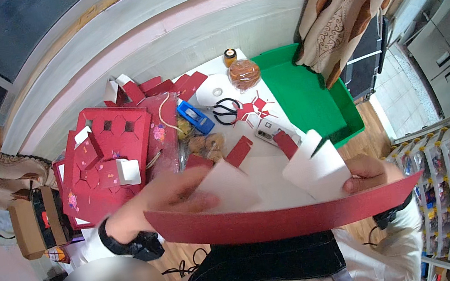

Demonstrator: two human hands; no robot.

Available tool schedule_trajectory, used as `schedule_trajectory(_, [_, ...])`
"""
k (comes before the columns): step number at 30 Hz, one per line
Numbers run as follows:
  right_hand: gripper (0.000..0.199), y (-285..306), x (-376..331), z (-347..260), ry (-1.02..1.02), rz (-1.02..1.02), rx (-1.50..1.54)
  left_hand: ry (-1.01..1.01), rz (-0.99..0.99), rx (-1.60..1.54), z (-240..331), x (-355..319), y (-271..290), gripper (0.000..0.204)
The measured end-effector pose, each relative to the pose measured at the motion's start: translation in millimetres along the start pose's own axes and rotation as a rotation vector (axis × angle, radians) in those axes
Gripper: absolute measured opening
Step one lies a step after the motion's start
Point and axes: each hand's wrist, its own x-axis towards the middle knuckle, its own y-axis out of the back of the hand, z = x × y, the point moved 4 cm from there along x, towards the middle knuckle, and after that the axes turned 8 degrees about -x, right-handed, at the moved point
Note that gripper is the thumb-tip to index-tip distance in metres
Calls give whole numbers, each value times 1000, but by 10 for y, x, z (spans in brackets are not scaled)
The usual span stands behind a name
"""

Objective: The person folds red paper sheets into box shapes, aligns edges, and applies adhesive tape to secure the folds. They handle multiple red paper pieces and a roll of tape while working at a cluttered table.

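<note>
A partly folded cardboard box (286, 222), red outside and white inside, is held up in front of my chest, its long red side toward me. My left hand (180, 194), slightly blurred, grips its left end by the white flap (225, 185). At the other end my right hand (368, 172) has its thumb on the right white flap (316, 170), with the fingers partly hidden behind it. Short red tabs (240, 151) stick up from the far edge. Dark cuffs or bands circle both wrists.
Behind the box, a white table (249, 163) carries a phone (273, 130), black-handled scissors (225, 111), a blue tool (195, 117), a round wrapped item (244, 74) and a small jar (230, 56). Red boxes (108, 136) pile up at left; a green tray (306, 91) stands right.
</note>
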Motion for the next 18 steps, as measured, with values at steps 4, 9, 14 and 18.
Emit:
schedule_trajectory(4, [43,-14,258,-198,33,-200,42,-21,-49,-68,232,147,-106,28])
schedule_trajectory(9, [37,33,476,-417,143,-314,3,37,-118,-355,248,405,-222,27])
schedule_trajectory(14, [36,-44,665,-481,9,-404,-77,-116,-231,-216,119,488,-294,22])
schedule_trajectory(18, [42,-17,657,-510,-37,-482,-159,-88,-208,-320,70,490,-258,21])
